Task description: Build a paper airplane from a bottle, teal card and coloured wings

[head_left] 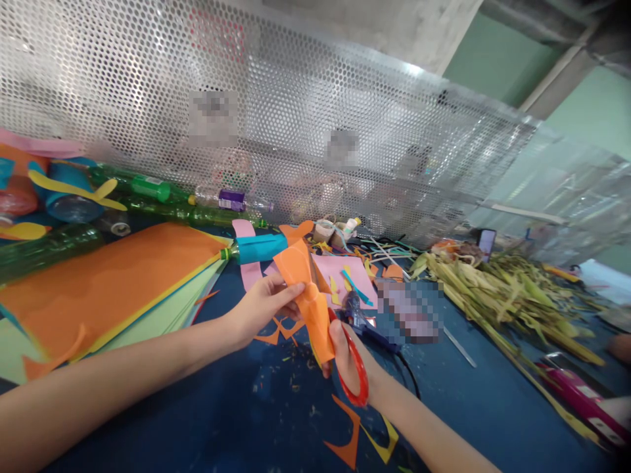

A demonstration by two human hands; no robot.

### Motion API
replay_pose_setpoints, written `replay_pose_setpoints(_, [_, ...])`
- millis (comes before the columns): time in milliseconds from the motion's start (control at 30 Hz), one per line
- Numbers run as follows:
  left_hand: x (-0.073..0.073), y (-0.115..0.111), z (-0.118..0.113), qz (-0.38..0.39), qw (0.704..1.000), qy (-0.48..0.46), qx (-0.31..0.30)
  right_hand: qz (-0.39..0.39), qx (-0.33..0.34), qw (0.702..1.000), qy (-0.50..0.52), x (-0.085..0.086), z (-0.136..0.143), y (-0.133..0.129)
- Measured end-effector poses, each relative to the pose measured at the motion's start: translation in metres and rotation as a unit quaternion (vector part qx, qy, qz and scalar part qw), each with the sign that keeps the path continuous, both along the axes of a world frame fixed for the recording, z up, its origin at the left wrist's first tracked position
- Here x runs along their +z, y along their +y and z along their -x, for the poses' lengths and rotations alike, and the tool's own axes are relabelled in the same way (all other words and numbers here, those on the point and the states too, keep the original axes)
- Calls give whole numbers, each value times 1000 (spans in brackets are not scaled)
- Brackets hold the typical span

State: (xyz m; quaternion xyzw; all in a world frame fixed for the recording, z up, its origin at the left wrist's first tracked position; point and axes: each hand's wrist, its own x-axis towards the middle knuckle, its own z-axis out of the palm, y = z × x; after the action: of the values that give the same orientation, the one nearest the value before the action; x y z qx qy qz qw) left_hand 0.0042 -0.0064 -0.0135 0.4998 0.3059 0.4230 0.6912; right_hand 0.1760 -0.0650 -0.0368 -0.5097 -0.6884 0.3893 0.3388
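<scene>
In the head camera's view, a person's left hand (271,302) pinched a piece of orange paper (313,299) between thumb and fingers over a blue bench (236,407). The paper was held up off the surface, at the middle of the scene. The fingers of the right hand (348,355) were curled through the red handles of a pair of scissors (363,384), close against the paper's lower end; the blades were hidden.

Just beyond the left hand lay a bottle (261,248) wrapped in blue, its cap pointing left. A stack of coloured sheets (123,282), orange on top, spread to the left, with green bottles (152,188) behind it. A glue gun (369,330) lay near the right hand, and a heap of husks (493,295) farther right. An orange scrap (353,433) and a yellow scrap (388,447) lay on the near side, below a perforated screen (286,98) at the back.
</scene>
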Motion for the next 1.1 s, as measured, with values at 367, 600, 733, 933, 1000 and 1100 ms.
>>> replay_pose_setpoints(367, [0,1,0,-2,1000,4,5,-13,-2,1000,-21,4,0,-2])
replay_pose_setpoints(600, [0,2,1,-15,1000,17,8,-9,-25,1000,3,3,4,-3])
replay_pose_setpoints(733, [2,6,4,-23,1000,14,15,-10,-4,1000,25,4,5,-3])
replay_pose_setpoints(933, [4,11,5,-58,997,4,52,-5,32,999,33,2,1,-1])
replay_pose_setpoints(1000, [3,10,4,-49,998,-7,42,1,29,999,39,1,1,-1])
replay_pose_setpoints(1100, [1,10,4,-9,998,-57,12,28,25,997,61,1,1,-3])
